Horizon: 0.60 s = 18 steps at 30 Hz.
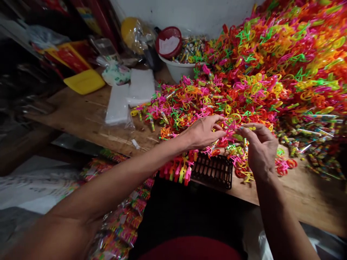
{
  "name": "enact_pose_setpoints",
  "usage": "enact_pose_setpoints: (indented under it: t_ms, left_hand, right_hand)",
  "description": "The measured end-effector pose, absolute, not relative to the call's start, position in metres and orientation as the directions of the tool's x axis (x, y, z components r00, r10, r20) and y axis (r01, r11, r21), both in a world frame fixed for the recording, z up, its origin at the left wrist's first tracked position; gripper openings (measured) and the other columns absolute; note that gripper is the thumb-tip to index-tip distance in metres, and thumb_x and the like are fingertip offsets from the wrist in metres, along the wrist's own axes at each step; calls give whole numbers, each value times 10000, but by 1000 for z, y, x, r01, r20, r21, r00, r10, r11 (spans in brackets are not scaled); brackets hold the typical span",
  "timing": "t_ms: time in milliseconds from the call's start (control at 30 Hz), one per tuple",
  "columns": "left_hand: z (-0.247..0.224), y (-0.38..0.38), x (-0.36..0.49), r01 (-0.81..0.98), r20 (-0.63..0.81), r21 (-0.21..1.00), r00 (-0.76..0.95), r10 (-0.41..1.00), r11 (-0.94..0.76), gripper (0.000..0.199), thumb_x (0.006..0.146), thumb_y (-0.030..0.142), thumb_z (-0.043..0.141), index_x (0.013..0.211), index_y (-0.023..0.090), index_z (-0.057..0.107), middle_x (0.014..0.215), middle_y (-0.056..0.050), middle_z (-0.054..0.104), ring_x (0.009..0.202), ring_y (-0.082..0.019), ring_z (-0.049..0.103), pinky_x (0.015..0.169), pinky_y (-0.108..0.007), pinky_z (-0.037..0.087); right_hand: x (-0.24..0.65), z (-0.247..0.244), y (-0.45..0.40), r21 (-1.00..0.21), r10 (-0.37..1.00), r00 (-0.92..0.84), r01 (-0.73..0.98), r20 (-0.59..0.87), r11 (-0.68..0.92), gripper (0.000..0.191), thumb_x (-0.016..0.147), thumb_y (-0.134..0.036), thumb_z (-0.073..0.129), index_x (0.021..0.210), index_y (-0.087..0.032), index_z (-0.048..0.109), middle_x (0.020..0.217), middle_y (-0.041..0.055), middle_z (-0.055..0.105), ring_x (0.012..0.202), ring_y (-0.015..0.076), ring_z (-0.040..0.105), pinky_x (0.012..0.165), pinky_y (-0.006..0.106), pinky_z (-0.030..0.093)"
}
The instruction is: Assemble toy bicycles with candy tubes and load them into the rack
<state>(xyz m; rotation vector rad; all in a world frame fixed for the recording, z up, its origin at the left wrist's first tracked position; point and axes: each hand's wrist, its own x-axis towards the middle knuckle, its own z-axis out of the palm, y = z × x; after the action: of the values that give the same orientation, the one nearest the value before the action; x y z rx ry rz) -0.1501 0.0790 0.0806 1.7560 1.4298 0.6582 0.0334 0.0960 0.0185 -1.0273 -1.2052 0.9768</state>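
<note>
My left hand [207,131] reaches over the near part of a heap of small bright plastic toys [187,103]. Its fingers and thumb are apart, close to a pink plastic piece [231,130], and I cannot make out anything held in it. Thumb and fingertips of my right hand [261,150] pinch a small yellow piece [251,128], level with the left fingertips. Below the hands lies a black slotted plastic rack [213,169]. Pink, yellow and red toys [179,171] stand in a row at the rack's left end.
A white tub [179,70] of small tubes, with a red basket [168,42] on top, stands behind. Clear tubes [311,135] lie right. White plastic bags [118,104] and a yellow scoop-like piece [84,82] are left. Bagged toys [127,220] sit below the wooden table [81,115].
</note>
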Motion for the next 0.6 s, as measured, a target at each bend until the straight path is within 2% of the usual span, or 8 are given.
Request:
enact_pose_setpoints:
  t_ms: [100,200,367,467,600]
  left_hand:
    - [85,93,-149,578,-96,806,337,937,-125,329,914,272,601,1174,109,721,919,-56,740,786,-142,638,745,-283,497]
    - [87,104,-147,578,-133,809,361,923,-110,236,884,243,580,964,128,770,800,-19,685,653,-101,536,647,-258,414]
    - [88,112,-146,641,-243,766,371,896,-58,141,808,245,661,790,154,768,618,-3,589,530,-101,467,542,-266,324]
    - [88,117,-146,623,-290,781,412,864,-35,122,783,273,718,715,175,744,581,-5,563,505,-105,462,520,-272,314]
    - [84,122,-143,484,-242,875,438,866,0,191,825,309,727,693,172,711,653,-17,604,576,-96,510,591,-274,397]
  right_hand:
    - [40,18,100,-973,973,53,-56,223,226,154,771,-345,777,852,-231,711,703,-15,709,641,157,670,607,295,549]
    - [48,17,102,-975,975,4,-32,222,222,167,775,-359,776,848,-226,707,710,-12,719,637,149,672,605,289,548]
    - [77,28,108,-926,930,-248,196,272,323,208,751,-406,826,837,-231,753,753,7,747,669,155,673,610,291,522]
    - [93,34,114,-844,874,-401,335,275,419,233,785,-466,794,819,-236,783,744,12,748,679,160,660,617,294,494]
    - [97,28,115,-766,798,-532,375,284,522,259,869,-479,701,831,-235,779,710,12,732,634,158,630,593,294,450]
